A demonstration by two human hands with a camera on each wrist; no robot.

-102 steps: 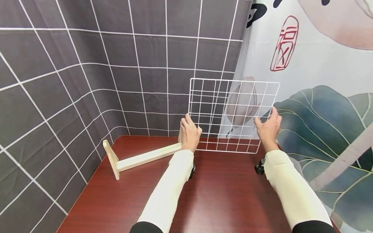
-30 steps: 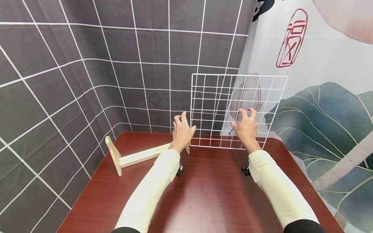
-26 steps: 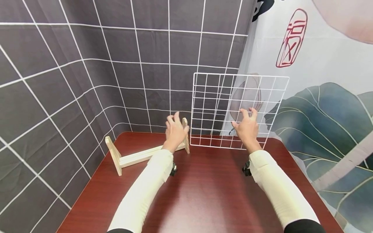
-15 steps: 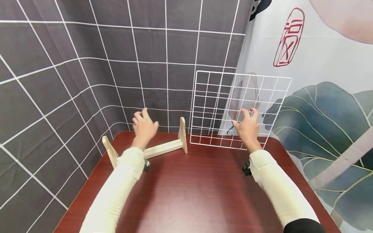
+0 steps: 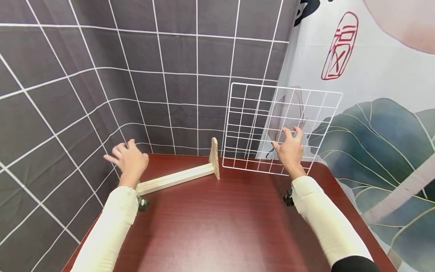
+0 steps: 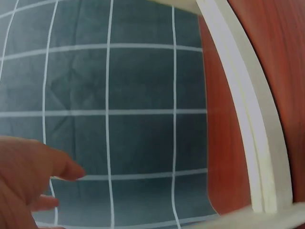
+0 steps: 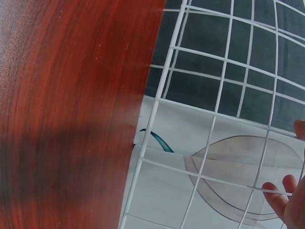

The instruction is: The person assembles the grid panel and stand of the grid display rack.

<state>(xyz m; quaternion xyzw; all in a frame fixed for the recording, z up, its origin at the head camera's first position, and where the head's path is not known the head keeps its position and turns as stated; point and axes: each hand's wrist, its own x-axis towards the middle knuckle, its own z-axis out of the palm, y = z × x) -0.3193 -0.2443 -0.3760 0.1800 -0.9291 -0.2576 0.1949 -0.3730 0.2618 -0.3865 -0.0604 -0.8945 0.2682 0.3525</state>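
My right hand (image 5: 290, 151) holds a white wire grid panel (image 5: 268, 127), fingers and thumb at its wires right of the middle. The panel stands nearly upright, slightly tilted, at the back of the table. In the right wrist view, fingertips (image 7: 274, 195) meet the panel's wires (image 7: 214, 113) at the right edge. My left hand (image 5: 133, 161) is raised with spread fingers and nothing in it, above the left end of a pale wooden stand (image 5: 176, 179). The stand's right upright (image 5: 214, 158) shows; the left one is hidden behind the hand and sleeve. The left wrist view shows the crossbar (image 6: 259, 119).
The dark red table (image 5: 217, 223) stretches forward of the stand. A grey cloth with white lines (image 5: 176, 90) hangs behind and left. A white cloth with leaf prints (image 5: 367, 75) hangs at the back and right.
My left hand has let go of the panel's left edge and moved left past the stand's crossbar. My right hand has shifted inward from the panel's right edge. The panel tilts slightly more.
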